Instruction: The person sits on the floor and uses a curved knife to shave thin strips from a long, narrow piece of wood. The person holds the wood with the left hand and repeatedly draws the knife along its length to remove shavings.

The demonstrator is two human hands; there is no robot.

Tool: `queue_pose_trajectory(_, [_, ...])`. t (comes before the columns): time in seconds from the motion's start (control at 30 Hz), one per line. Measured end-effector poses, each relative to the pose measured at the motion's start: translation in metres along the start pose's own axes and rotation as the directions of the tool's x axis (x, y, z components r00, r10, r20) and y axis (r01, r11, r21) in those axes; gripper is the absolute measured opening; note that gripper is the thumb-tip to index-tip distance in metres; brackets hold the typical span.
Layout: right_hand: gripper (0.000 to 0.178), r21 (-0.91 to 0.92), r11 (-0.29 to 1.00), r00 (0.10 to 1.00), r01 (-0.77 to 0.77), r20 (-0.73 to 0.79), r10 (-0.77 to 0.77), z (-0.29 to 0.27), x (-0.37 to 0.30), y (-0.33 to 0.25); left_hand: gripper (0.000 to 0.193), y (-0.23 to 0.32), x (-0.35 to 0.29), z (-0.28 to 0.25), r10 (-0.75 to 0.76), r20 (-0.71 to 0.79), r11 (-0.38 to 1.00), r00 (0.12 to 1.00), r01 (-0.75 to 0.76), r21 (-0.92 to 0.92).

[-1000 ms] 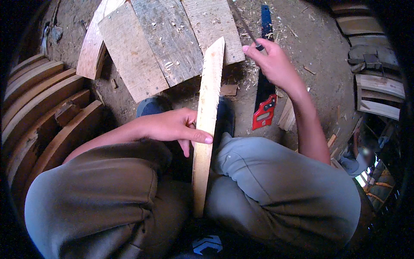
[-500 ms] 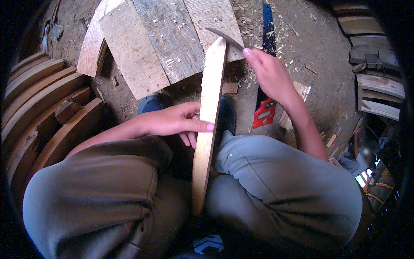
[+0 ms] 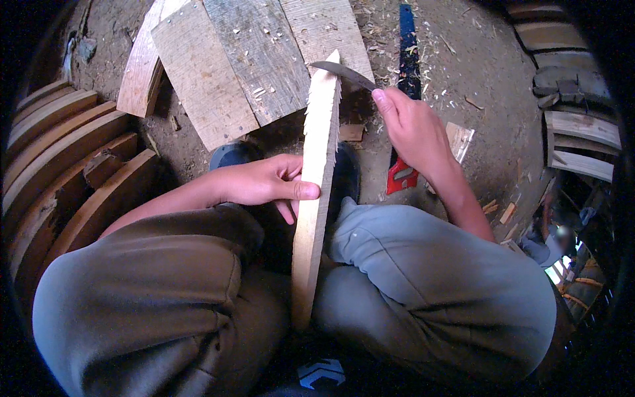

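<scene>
1. Brown dirt ground with wood chips lies under the person, and wide grey planks rest on it at the top.
2. Curved brown wood pieces are stacked at the left.
3. One long pale wooden slat stands between the knees, pointing away from the person.
4. Left hand wraps around the slat's middle, thumb pressed on its face.
5. Right hand is closed around a dark curved knife, whose blade touches the slat's top right edge.
6. A blue and red handsaw lies just behind.

No packages, labels, signs or screens anywhere in sight here, folks: only bare wood, tools, shavings and dirt floor around this seated worker.
</scene>
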State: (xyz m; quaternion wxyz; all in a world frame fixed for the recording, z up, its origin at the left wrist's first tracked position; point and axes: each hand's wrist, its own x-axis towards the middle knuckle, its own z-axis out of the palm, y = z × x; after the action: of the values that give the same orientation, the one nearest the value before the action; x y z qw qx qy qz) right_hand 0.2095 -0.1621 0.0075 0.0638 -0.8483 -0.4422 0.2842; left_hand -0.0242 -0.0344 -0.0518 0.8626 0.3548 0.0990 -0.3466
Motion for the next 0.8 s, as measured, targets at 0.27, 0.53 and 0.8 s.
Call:
queue_pose_trajectory(0.27, [0.045,-0.192,0.981,0.996,-0.021,0.077,0.037,-0.012,-0.011,-0.017,0.039,0.000,-0.005,0.003,-0.010,-0.050,0.999,0.999,0.008,-0.040])
queue_pose_trajectory(0.53, [0.046,-0.261,0.963,0.995,-0.073,0.053,0.090,-0.002,-0.021,-0.023,0.037,0.006,-0.004,0.005,-0.007,-0.053,1.000,0.999,0.007,-0.012])
queue_pose_trajectory(0.8, [0.041,-0.294,0.954,0.996,-0.053,-0.082,0.030,0.019,-0.026,-0.021,0.039,0.010,-0.005,0.004,-0.040,-0.044,0.999,0.998,0.040,-0.004])
